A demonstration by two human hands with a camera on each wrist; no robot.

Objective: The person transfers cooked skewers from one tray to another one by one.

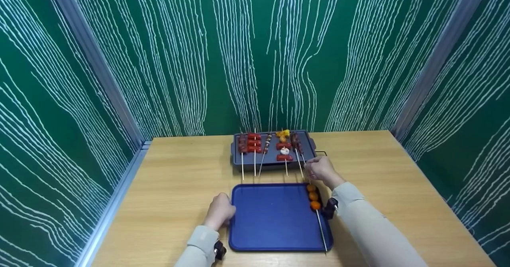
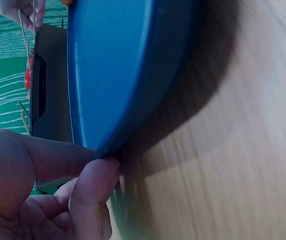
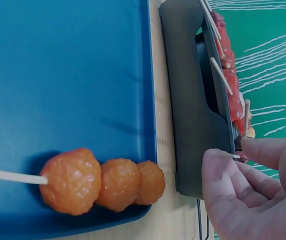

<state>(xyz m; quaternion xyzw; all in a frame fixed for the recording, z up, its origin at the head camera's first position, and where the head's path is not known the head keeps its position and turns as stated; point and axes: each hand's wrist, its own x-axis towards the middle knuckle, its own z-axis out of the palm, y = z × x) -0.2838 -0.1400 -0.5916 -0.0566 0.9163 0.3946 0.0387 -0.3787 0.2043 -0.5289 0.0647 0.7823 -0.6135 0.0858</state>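
My left hand (image 1: 220,211) pinches the left rim of the blue tray (image 1: 271,219) between thumb and fingers, seen closely in the left wrist view. At the grill's front right corner, my right hand (image 1: 322,169) has thumb and fingertips around the stick end of the rightmost dark meat skewer (image 1: 299,145). The meat still rests on the grey grill (image 1: 271,158). A skewer of orange balls (image 1: 313,196) lies along the tray's right side, its stick toward me. In the right wrist view, the fingers hide part of the held stick.
Other skewers lie on the grill: red pieces (image 1: 254,142), dark meat (image 1: 242,143), a thin one with small pieces (image 1: 267,142) and a mixed one (image 1: 284,145). Their sticks overhang its front edge. A wire handle (image 1: 322,152) juts out right. Green walls enclose the wooden table (image 1: 187,171).
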